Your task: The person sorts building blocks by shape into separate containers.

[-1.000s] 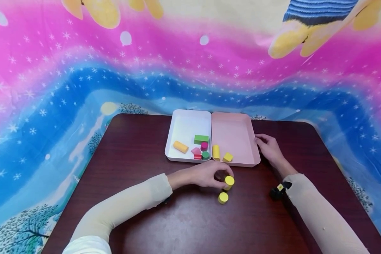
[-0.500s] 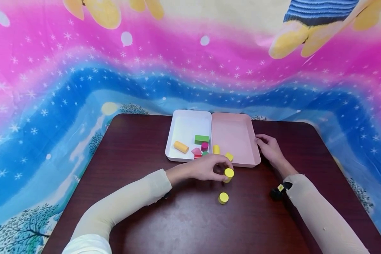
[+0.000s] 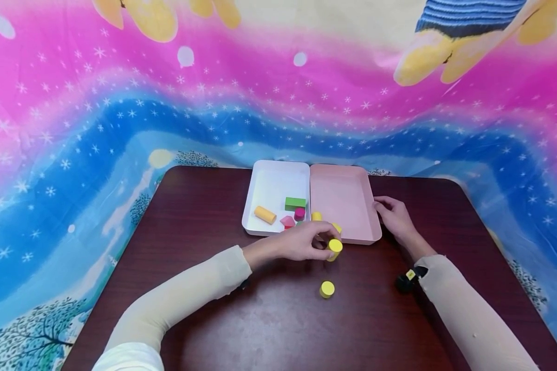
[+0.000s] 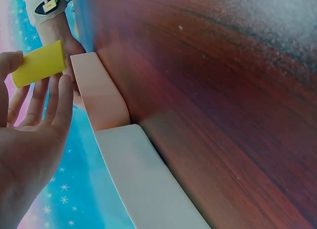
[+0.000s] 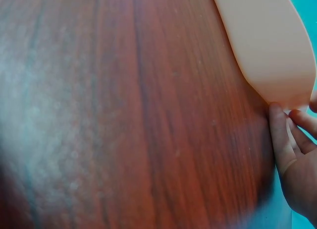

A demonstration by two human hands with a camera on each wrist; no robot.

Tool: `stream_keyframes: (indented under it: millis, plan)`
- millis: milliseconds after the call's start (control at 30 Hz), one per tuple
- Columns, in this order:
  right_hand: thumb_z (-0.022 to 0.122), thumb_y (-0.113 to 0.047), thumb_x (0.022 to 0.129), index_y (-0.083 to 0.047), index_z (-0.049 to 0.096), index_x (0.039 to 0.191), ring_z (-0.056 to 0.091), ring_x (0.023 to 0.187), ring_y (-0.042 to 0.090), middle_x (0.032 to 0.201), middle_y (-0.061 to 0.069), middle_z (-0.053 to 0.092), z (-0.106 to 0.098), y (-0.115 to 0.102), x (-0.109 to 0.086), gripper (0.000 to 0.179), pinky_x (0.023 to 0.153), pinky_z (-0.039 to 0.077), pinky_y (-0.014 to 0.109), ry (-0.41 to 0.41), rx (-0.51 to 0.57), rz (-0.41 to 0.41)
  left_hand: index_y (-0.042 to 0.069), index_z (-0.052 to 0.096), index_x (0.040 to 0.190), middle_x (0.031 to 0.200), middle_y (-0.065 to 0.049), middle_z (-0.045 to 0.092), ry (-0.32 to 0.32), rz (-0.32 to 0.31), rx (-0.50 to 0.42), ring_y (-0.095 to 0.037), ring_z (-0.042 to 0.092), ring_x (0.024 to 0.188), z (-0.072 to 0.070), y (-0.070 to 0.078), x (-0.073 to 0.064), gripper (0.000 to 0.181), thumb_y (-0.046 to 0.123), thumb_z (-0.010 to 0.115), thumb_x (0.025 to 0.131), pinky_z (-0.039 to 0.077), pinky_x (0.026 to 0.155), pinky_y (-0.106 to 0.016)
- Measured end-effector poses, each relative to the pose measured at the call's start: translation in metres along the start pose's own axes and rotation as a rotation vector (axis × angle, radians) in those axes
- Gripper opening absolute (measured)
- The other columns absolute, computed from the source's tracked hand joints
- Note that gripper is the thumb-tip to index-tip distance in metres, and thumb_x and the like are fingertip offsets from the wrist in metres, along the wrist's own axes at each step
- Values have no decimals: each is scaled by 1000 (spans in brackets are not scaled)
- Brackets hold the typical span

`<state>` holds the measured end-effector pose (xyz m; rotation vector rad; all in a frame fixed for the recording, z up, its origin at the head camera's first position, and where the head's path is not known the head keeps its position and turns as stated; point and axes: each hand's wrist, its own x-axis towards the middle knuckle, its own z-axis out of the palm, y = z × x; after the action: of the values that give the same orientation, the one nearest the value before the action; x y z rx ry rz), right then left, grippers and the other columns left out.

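Observation:
My left hand pinches a yellow cylinder block between thumb and fingers, just in front of the pink tray. In the left wrist view that yellow block shows its side, raised off the table. Another yellow cylinder block stands on the table nearer to me. At the pink tray's right wall, my right hand touches the outside with thumb and fingertips, its fingers relaxed. Inside the pink tray are a yellow cylinder and a small yellow block, both partly hidden by my left hand.
A white tray adjoins the pink one on the left. It holds an orange cylinder, a green rectangular block, a magenta cylinder and several partly covered pieces. A printed cloth hangs behind the dark wooden table.
My left hand has lifted the yellow cylinder and carried it away from the other one toward the pink tray, now covering some blocks. The right hand stays at the tray's wall.

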<state>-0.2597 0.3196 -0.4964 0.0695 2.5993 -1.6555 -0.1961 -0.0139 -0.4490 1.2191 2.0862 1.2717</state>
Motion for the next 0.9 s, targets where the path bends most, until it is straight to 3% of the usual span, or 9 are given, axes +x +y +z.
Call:
stream_keyframes:
  millis: [167, 500, 900]
  plan:
    - [50, -14, 112, 12, 51, 149, 67, 104, 21, 144, 36, 55, 0, -13, -7, 46, 77, 59, 19, -7, -2, 10, 16, 64, 127, 118, 5, 67, 16, -9, 8, -6, 65, 104, -1, 0, 1, 33, 17, 78, 97, 59, 93, -23]
    - [50, -27, 113, 6, 54, 150, 66, 97, 10, 141, 32, 58, 1, 11, 3, 50, 76, 58, 17, 21, -13, -30, 14, 64, 127, 118, 4, 67, 48, -15, 11, -9, 67, 105, -1, 1, 0, 34, 16, 78, 97, 60, 94, -29]
    - [51, -28, 113, 7, 56, 147, 65, 93, 7, 135, 32, 61, 2, 10, 3, 49, 75, 58, 18, 36, -10, -51, 14, 66, 120, 114, 3, 65, 106, 12, 0, -16, 65, 109, -12, 3, 6, 27, 14, 78, 96, 61, 93, -28]
